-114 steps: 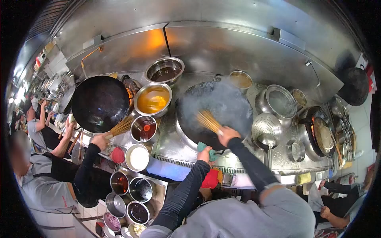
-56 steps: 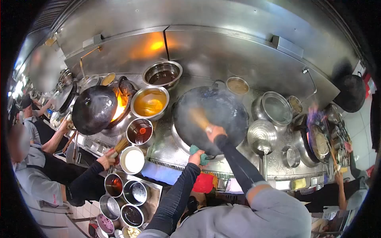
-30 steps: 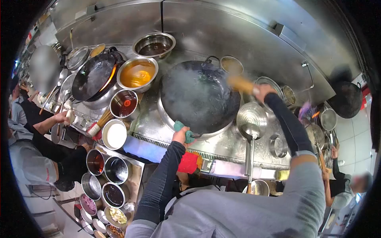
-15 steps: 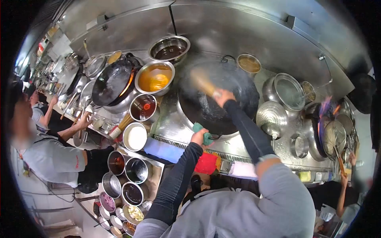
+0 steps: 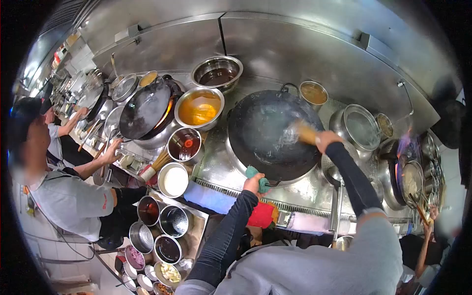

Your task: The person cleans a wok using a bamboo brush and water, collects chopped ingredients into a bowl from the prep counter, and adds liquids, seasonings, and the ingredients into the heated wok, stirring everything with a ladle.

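Note:
A large black wok (image 5: 260,142) sits on the steel range in the middle, with steam and some water in it. My left hand (image 5: 254,183) is wrapped round a green cloth (image 5: 264,184) at the wok's near handle. In my right hand (image 5: 327,141) is the end of a bamboo brush (image 5: 307,133), its bristles blurred against the right inner side of the wok. A perforated ladle (image 5: 334,169) lies to the right, partly under my right forearm.
Left of the wok stand bowls of yellow liquid (image 5: 199,109), dark liquid (image 5: 217,73) and white contents (image 5: 173,180). A co-worker (image 5: 73,196) stands at the left beside a smoking wok (image 5: 145,110). Flames rise by a pan (image 5: 412,179) at the right, near another person's hand.
The brush and my right hand have swung from the wok's upper left to its right side. My left hand stays at the near handle. The view has shifted slightly.

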`<state>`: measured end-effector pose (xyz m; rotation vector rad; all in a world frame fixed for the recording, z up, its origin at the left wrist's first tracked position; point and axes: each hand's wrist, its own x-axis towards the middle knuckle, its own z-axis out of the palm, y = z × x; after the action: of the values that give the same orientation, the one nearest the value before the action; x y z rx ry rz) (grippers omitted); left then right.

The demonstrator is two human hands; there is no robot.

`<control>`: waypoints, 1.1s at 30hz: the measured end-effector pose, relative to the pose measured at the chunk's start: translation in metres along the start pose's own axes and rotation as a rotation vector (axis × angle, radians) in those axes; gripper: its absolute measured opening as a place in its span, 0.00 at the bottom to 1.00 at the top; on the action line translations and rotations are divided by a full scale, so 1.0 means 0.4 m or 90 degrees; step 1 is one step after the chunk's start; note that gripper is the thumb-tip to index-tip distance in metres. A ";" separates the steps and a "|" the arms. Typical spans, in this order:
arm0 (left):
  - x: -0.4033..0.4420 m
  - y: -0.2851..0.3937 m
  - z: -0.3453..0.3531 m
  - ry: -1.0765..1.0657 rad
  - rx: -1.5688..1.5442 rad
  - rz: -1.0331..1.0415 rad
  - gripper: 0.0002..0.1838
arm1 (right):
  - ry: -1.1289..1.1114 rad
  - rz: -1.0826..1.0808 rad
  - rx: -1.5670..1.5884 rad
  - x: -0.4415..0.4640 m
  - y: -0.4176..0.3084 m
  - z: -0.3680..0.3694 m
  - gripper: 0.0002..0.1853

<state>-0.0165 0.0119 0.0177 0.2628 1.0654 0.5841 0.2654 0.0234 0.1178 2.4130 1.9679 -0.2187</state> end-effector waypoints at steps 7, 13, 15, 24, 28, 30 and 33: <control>-0.018 0.008 0.002 -0.035 0.014 -0.026 0.13 | 0.069 0.150 0.146 0.035 -0.277 0.148 0.14; -0.013 0.021 -0.002 -0.036 0.041 -0.051 0.13 | -0.182 -0.046 -0.138 -0.151 -0.043 0.054 0.17; -0.008 0.026 0.000 -0.026 0.019 -0.051 0.12 | -0.103 0.064 -0.201 -0.029 0.074 0.034 0.15; -0.015 0.031 0.005 -0.058 0.048 -0.052 0.16 | 0.071 0.115 0.224 -0.012 -0.314 0.194 0.20; -0.019 0.043 -0.015 -0.121 0.064 -0.086 0.16 | -0.120 -0.039 -0.010 -0.175 -0.170 0.126 0.21; 0.038 0.036 -0.037 -0.157 0.064 -0.119 0.12 | -0.222 -0.093 0.031 -0.118 0.019 0.124 0.18; 0.025 0.042 -0.008 -0.085 0.021 -0.115 0.09 | -0.095 0.001 0.085 0.073 0.108 0.060 0.16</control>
<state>-0.0211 0.0310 0.0168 0.2279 0.9588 0.3820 0.3111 0.0405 0.0874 2.3951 1.9445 -0.5312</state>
